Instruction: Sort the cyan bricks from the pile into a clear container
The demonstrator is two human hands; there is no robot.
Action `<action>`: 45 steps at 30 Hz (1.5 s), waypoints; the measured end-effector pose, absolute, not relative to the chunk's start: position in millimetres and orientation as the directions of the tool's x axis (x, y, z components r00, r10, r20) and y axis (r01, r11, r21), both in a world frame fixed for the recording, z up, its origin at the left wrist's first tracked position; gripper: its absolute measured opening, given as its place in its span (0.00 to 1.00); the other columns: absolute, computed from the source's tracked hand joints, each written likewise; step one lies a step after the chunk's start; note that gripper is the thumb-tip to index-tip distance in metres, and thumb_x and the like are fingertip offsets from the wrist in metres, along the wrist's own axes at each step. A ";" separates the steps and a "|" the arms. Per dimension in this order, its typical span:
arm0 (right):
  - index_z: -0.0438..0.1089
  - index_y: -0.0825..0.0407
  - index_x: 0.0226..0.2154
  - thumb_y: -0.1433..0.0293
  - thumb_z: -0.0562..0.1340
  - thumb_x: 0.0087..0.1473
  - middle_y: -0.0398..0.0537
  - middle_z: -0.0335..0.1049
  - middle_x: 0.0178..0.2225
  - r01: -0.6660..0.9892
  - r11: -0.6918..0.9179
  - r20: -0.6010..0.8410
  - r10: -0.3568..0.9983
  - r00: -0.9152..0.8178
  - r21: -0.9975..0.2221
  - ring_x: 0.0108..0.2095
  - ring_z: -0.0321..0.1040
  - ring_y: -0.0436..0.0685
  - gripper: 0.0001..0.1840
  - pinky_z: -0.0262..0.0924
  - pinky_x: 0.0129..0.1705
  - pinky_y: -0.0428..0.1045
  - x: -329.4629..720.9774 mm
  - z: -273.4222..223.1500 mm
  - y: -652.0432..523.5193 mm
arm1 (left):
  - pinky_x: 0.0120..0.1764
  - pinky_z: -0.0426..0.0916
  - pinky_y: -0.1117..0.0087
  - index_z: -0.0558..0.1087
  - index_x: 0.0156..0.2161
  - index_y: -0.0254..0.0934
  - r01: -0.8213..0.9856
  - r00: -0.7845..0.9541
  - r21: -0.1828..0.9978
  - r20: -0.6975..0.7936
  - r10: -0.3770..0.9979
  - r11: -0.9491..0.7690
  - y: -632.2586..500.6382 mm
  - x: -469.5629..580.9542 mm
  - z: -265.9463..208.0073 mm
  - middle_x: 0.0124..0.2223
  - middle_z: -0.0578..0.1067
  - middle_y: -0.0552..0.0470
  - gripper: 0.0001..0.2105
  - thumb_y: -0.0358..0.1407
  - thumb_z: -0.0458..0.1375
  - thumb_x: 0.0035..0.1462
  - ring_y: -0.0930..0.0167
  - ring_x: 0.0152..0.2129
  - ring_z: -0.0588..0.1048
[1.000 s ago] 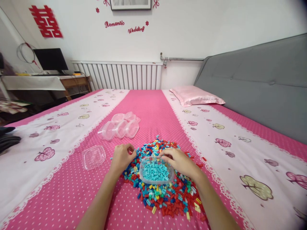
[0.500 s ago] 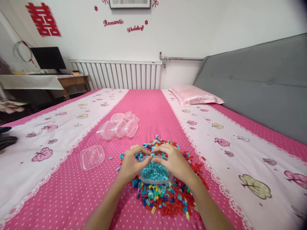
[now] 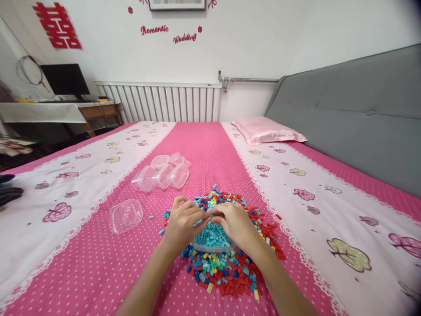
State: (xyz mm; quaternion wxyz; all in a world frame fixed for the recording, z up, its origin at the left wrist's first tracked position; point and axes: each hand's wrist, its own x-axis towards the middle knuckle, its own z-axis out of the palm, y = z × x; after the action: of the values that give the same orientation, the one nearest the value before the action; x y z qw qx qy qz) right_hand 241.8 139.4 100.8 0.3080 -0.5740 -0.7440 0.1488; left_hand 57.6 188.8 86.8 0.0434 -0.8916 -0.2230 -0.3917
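Observation:
A clear plastic container (image 3: 210, 249) full of light-blue toy bricks (image 3: 213, 235) sits amid a loose heap of mixed bricks (image 3: 230, 274). Over its far side my left hand (image 3: 185, 220) is closed, thumb and fingers pinched towards the centre. Facing it, my right hand (image 3: 235, 223) is pinched too, and the fingertips of both hands meet above the light-blue bricks. Whatever lies between the fingertips is too small and too covered to make out. Both hands hide parts of the container's sides.
Left of the heap lies a clear lid (image 3: 126, 216) on the pink dotted bedspread (image 3: 204, 149). Several clear containers (image 3: 164, 173) are grouped farther back. A pink pillow (image 3: 268, 130) rests by the grey headboard (image 3: 355, 109).
My left hand has turned, its back now more towards me and its fingers closed together. Both hands' fingertips have come together, and the gap between them has narrowed.

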 end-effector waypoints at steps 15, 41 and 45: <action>0.77 0.47 0.46 0.78 0.61 0.60 0.48 0.72 0.40 0.776 0.350 0.343 0.921 -0.183 -0.525 0.44 0.67 0.57 0.16 0.60 0.48 0.50 241.2 102.0 135.1 | 0.45 0.57 0.59 0.78 0.36 0.43 0.455 0.520 0.326 0.659 0.544 -0.829 191.1 53.1 88.8 0.30 0.81 0.57 0.02 0.32 0.64 0.57 0.67 0.30 0.74; 0.74 0.52 0.37 0.76 0.63 0.59 0.46 0.71 0.37 0.795 0.282 0.334 0.936 -0.106 -0.538 0.39 0.68 0.55 0.05 0.59 0.42 0.48 236.0 103.7 135.4 | 0.44 0.58 0.63 0.75 0.33 0.40 0.437 0.536 0.496 0.526 0.660 -0.750 194.8 56.7 84.1 0.35 0.80 0.55 0.05 0.34 0.64 0.60 0.66 0.36 0.76; 0.75 0.51 0.37 0.76 0.63 0.59 0.47 0.71 0.37 0.822 0.274 0.318 0.940 -0.120 -0.500 0.40 0.69 0.56 0.06 0.59 0.44 0.48 234.4 101.8 137.6 | 0.44 0.58 0.62 0.75 0.33 0.40 0.461 0.532 0.484 0.521 0.668 -0.744 195.2 57.1 82.7 0.35 0.80 0.55 0.04 0.33 0.65 0.59 0.65 0.36 0.76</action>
State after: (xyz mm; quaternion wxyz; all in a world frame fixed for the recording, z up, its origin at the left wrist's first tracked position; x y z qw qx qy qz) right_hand 234.4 137.6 101.8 0.2951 -0.5941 -0.7415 0.1006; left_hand 57.1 195.2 82.7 -0.1451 -0.8630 -0.3271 -0.3566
